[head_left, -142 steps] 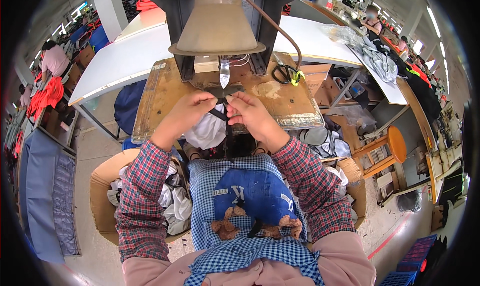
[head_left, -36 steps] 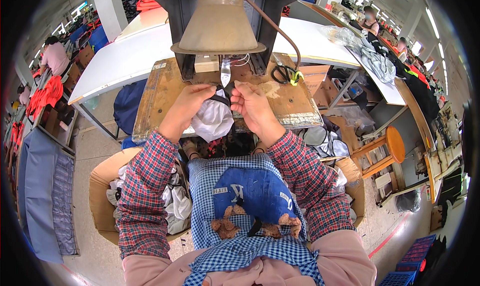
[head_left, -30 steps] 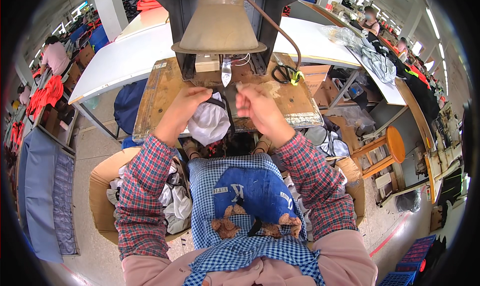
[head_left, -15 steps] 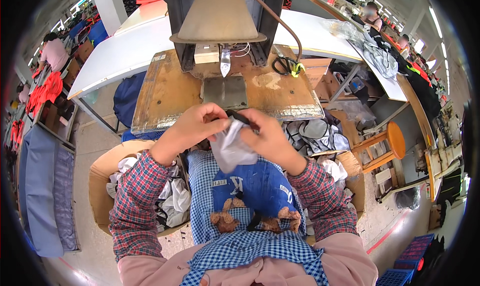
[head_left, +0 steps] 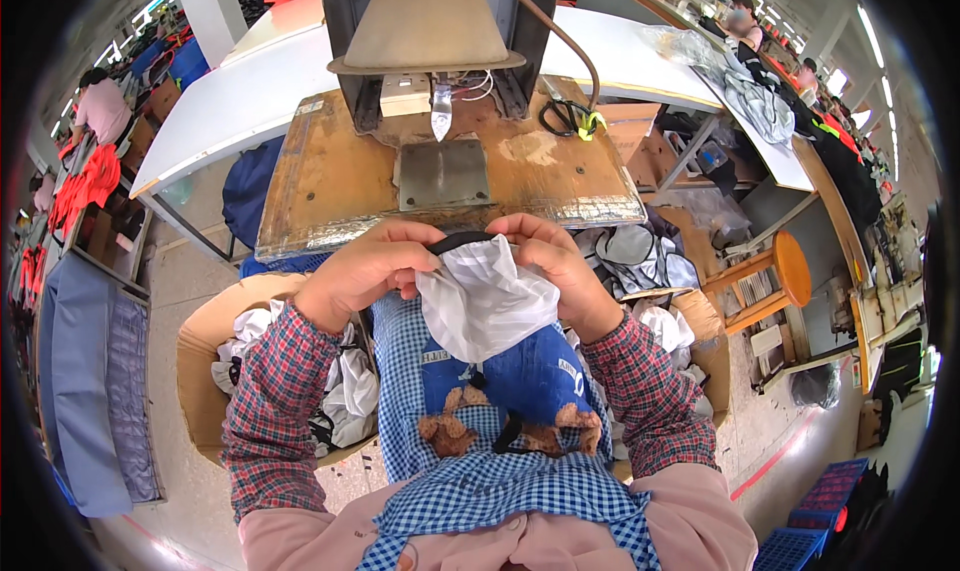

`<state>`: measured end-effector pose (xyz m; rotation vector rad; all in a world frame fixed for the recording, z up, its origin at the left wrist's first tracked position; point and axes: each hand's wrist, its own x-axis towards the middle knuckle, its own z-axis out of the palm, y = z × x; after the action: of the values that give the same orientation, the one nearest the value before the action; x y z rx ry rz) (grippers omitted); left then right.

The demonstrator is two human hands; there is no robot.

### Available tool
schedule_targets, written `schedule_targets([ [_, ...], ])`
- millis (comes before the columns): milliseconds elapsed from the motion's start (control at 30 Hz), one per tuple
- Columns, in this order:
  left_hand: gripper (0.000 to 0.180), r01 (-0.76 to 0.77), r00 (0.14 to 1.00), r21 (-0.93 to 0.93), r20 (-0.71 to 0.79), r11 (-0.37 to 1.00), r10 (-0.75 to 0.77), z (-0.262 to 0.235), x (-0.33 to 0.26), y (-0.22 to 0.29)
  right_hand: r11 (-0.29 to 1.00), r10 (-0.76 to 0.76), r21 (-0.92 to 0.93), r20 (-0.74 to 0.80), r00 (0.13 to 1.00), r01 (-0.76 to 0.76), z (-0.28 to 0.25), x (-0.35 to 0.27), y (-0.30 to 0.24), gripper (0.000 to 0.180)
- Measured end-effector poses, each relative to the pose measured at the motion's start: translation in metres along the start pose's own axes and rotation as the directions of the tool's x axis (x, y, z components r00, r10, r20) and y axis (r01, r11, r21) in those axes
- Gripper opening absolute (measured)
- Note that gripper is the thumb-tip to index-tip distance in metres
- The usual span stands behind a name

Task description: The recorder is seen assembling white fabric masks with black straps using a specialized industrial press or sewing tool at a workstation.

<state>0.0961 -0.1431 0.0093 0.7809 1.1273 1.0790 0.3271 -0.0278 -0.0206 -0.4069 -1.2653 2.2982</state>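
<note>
Stretched between my two hands is a white cloth piece with a black band along its top edge. My left hand pinches the band's left end, and my right hand grips the right end. The cloth hangs down, spread out, over my blue checked apron. Just beyond my hands lies the wooden worktop of a machine, with a metal plate set in it. A pointed metal tip of the machine stands above that plate, apart from the cloth.
Cardboard boxes of white and black cloth pieces flank me, one left and one right. Black-handled scissors lie on the worktop's right. A wooden stool stands at right; white tables extend behind. Other people sit farther off.
The cloth was bunched up between my fingers; now it is opened wide. My hands have moved apart and slightly toward me, with the black band drawn out between them.
</note>
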Motion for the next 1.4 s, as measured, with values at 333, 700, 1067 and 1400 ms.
schedule_targets([
  [333,0.021,-0.251,0.935,0.691,-0.009,0.678,0.355,0.002,0.022,-0.069,0.966,-0.255,-0.102,-0.479,0.840,0.236,-0.133,-0.125,-0.012,0.035],
  [700,0.023,-0.193,0.784,0.921,-0.062,0.337,0.618,-0.020,0.068,-0.194,0.024,-0.609,-0.624,-0.629,0.483,-0.781,-0.285,-0.291,0.136,0.075],
  [1067,0.019,-0.074,0.706,0.987,-0.051,0.145,0.706,-0.019,0.065,-0.196,-0.121,-0.086,-0.314,-0.942,0.325,-0.942,-0.349,-0.284,0.173,0.077],
  [1400,0.017,-0.125,0.510,0.980,-0.071,0.155,0.857,-0.022,0.069,-0.199,-0.401,-0.201,-0.420,-0.827,0.525,-0.814,-0.313,-0.235,0.155,0.074],
])
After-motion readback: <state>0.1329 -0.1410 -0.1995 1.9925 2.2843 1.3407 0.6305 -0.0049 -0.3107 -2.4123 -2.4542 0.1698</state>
